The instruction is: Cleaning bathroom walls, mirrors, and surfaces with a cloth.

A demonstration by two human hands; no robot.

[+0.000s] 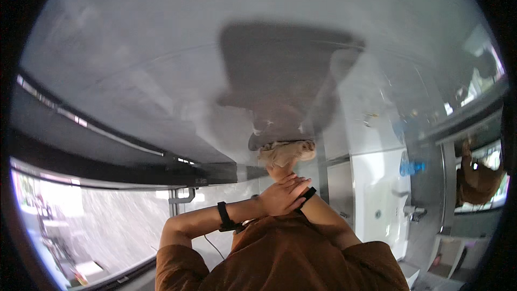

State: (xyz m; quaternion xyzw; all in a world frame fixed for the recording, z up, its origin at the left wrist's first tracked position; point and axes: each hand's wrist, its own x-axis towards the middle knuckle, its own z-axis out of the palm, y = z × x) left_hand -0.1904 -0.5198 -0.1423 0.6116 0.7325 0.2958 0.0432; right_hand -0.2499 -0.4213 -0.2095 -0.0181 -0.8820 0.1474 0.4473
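A crumpled beige cloth [286,153] is pressed against a large glossy grey panel [161,81], where its dim reflection shows. My right hand [280,172] is closed on the cloth, its fingers partly hidden in the folds. Across my right wrist lies my left hand [283,194], its fingers bent over it just beside a black wristband [307,198]. A dark watch [225,216] sits on my left forearm. The panel also carries a broad dark shadow or reflection above the cloth.
At right stands a white basin [378,213] with a metal faucet [414,214]. A blue bottle-like object [412,168] is by its far edge. Farther right hangs a mirror [482,178] above a small shelf [448,256]. A dark frame [124,156] and a bright glazed opening are on the left.
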